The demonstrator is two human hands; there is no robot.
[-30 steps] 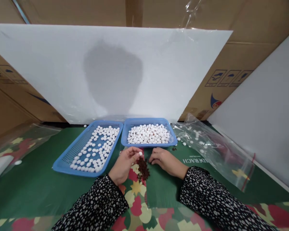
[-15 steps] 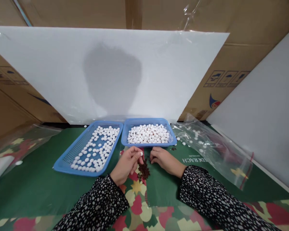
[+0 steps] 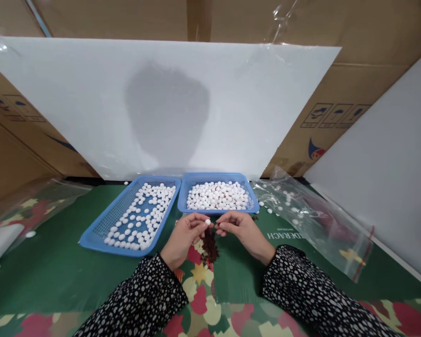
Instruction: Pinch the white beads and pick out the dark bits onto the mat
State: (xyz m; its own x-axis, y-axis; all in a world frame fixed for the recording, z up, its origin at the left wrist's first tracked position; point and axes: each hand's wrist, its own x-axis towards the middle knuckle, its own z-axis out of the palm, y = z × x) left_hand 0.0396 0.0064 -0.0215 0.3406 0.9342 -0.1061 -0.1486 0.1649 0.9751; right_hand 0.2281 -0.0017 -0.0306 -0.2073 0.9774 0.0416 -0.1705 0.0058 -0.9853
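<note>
My left hand (image 3: 186, 234) pinches a small white round piece (image 3: 207, 222) between thumb and fingertips, just in front of the right-hand basket. Close beside it, my right hand (image 3: 240, 230) is closed in a pinch, its fingertips almost at the white piece; what it grips is too small to make out. Beneath the hands lies a little heap of dark reddish-brown bits (image 3: 209, 247). A blue mesh basket (image 3: 218, 212) full of white round pieces stands behind the hands. To its left, another blue basket (image 3: 91, 239) holds a looser layer of the same pieces.
A clear zip bag (image 3: 337, 243) lies at the right, with several white pieces at its far end. Clear plastic and a white object (image 3: 2, 243) lie at the left edge. A white board (image 3: 238, 107) on cardboard stands behind. Green patterned sheeting (image 3: 49, 276) covers the table.
My right hand has risen from the brown heap and moved left, its fingertips now close to the white piece. My left hand still holds that piece, nearly in place.
</note>
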